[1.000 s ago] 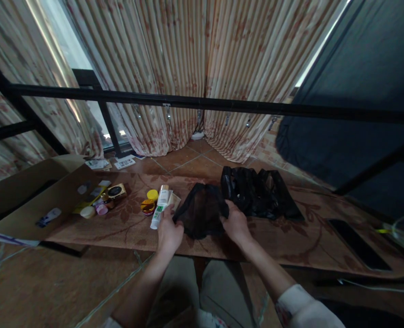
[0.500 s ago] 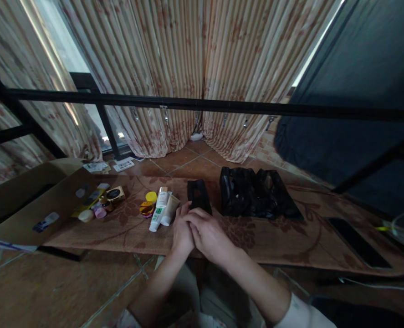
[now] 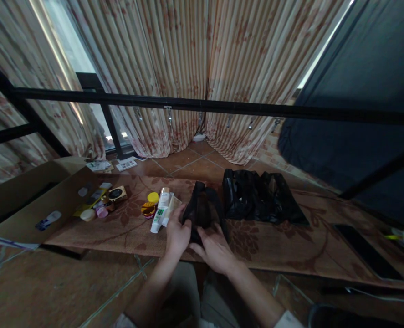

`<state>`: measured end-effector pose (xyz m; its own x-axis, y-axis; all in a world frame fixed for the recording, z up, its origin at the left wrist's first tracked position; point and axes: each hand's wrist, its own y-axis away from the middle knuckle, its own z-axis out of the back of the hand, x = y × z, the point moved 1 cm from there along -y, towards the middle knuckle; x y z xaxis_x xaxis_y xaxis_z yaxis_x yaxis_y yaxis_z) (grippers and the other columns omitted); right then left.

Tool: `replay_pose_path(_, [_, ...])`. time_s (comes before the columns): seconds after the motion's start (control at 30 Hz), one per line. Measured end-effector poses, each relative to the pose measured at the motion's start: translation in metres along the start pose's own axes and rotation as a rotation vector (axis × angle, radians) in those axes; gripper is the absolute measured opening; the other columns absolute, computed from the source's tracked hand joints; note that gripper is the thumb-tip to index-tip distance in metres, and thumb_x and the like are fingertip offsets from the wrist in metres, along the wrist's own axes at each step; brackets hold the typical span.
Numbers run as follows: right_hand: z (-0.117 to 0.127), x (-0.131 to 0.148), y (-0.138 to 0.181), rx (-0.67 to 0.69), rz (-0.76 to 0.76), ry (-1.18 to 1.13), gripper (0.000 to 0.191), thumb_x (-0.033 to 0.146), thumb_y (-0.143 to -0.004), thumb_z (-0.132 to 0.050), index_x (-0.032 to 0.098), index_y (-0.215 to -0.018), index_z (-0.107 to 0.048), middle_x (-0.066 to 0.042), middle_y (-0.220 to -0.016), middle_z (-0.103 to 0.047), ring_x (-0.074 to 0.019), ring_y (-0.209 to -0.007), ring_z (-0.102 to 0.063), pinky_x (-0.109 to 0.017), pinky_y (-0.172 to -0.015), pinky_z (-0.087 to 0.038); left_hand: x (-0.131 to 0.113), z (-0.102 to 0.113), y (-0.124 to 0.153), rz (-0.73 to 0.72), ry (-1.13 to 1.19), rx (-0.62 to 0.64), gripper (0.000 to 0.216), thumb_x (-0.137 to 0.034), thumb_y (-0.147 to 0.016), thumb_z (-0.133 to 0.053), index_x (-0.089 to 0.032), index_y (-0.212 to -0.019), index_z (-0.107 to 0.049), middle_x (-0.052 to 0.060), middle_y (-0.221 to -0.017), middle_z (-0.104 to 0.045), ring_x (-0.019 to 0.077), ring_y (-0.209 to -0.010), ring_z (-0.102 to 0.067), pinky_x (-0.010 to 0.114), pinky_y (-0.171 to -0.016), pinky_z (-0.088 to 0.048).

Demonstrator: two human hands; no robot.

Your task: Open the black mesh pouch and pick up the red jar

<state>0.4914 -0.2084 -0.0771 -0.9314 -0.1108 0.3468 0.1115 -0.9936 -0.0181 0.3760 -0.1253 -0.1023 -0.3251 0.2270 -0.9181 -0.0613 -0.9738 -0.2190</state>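
Observation:
A small black mesh pouch (image 3: 203,209) lies on the brown patterned mat (image 3: 277,241) in front of me. My left hand (image 3: 177,234) grips its near left edge with fingers curled. My right hand (image 3: 213,248) is at its near bottom edge, fingers bent onto the fabric. The pouch looks partly opened between the two hands. Just left of it lie white and beige tubes (image 3: 162,210) side by side.
A pile of black bags (image 3: 259,198) sits behind right of the pouch. Small jars (image 3: 149,207) and cosmetics (image 3: 111,196) lie to the left by an open cardboard box (image 3: 27,209). A dark phone (image 3: 367,250) rests far right. A black rail (image 3: 222,107) crosses before curtains.
A second ago both hands held the pouch spread wide; then it lay folded flat with my hands clasped near it; now both hands grip it again and it is opening.

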Motion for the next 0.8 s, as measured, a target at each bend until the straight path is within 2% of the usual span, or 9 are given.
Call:
replay_pose_path(0.1, [0.001, -0.003, -0.010, 0.020, 0.019, 0.135, 0.028, 0.025, -0.089, -0.038, 0.017, -0.105, -0.060, -0.009, -0.088, -0.068, -0.0182, -0.090, -0.061, -0.039, -0.104, -0.018, -0.002, -0.003, 0.000, -0.007, 0.024, 0.017, 0.048, -0.011, -0.072, -0.050, -0.019, -0.119, -0.052, 0.006, -0.120, -0.058, 0.0181, -0.114, -0.052, 0.036, -0.102, -0.039])
replay_pose_path(0.23, [0.002, -0.007, -0.021, 0.017, -0.021, 0.173, 0.030, 0.010, -0.083, -0.037, 0.017, -0.094, -0.064, -0.007, -0.085, -0.068, -0.0158, -0.085, -0.061, -0.032, -0.104, -0.021, 0.000, -0.005, 0.000, 0.001, 0.035, 0.037, 0.050, -0.012, -0.073, -0.050, -0.018, -0.122, -0.049, 0.007, -0.120, -0.059, 0.0183, -0.112, -0.053, 0.037, -0.100, -0.041])
replay_pose_path(0.33, [0.002, -0.002, -0.026, -0.013, -0.089, 0.146, 0.032, 0.006, -0.081, -0.036, 0.016, -0.093, -0.064, -0.007, -0.091, -0.065, -0.0168, -0.090, -0.059, -0.030, -0.098, -0.030, -0.001, -0.007, -0.001, 0.011, 0.022, 0.034, 0.052, -0.010, -0.071, -0.049, -0.018, -0.123, -0.050, 0.007, -0.119, -0.059, 0.0188, -0.109, -0.055, 0.038, -0.097, -0.043])
replay_pose_path(0.47, [-0.003, 0.010, -0.025, -0.126, -0.193, 0.082, 0.039, 0.003, -0.077, -0.039, 0.019, -0.107, -0.058, -0.008, -0.107, -0.059, -0.0186, -0.099, -0.054, -0.027, -0.086, -0.040, -0.009, -0.008, -0.005, 0.016, 0.009, 0.041, 0.050, -0.007, -0.068, -0.048, -0.017, -0.117, -0.055, 0.006, -0.117, -0.060, 0.0198, -0.111, -0.054, 0.039, -0.099, -0.041])
replay_pose_path(0.57, [-0.012, 0.011, -0.021, -0.166, -0.184, 0.060, 0.045, 0.001, -0.076, -0.039, 0.019, -0.116, -0.053, -0.008, -0.114, -0.056, -0.0178, -0.101, -0.052, -0.026, -0.085, -0.041, -0.012, -0.007, -0.008, 0.002, 0.007, 0.048, 0.050, -0.006, -0.067, -0.048, -0.017, -0.115, -0.056, 0.006, -0.117, -0.060, 0.0191, -0.112, -0.053, 0.038, -0.102, -0.039])
replay_pose_path(0.7, [-0.019, -0.004, -0.016, -0.190, -0.151, 0.108, 0.034, 0.012, -0.086, -0.038, 0.016, -0.116, -0.053, -0.009, -0.101, -0.063, -0.0197, -0.099, -0.053, -0.035, -0.098, -0.031, -0.005, -0.006, -0.016, -0.037, 0.046, 0.114, 0.051, -0.005, -0.066, -0.047, -0.018, -0.115, -0.057, 0.004, -0.113, -0.062, 0.0171, -0.108, -0.056, 0.035, -0.100, -0.041])
replay_pose_path(0.8, [-0.018, -0.016, -0.017, -0.153, -0.091, 0.112, 0.029, 0.023, -0.092, -0.033, 0.017, -0.109, -0.057, -0.008, -0.096, -0.065, -0.0187, -0.094, -0.055, -0.033, -0.094, -0.032, 0.002, -0.007, -0.024, -0.030, 0.082, 0.130, 0.050, -0.004, -0.066, -0.046, -0.018, -0.112, -0.058, 0.003, -0.109, -0.065, 0.0167, -0.104, -0.058, 0.034, -0.096, -0.044])
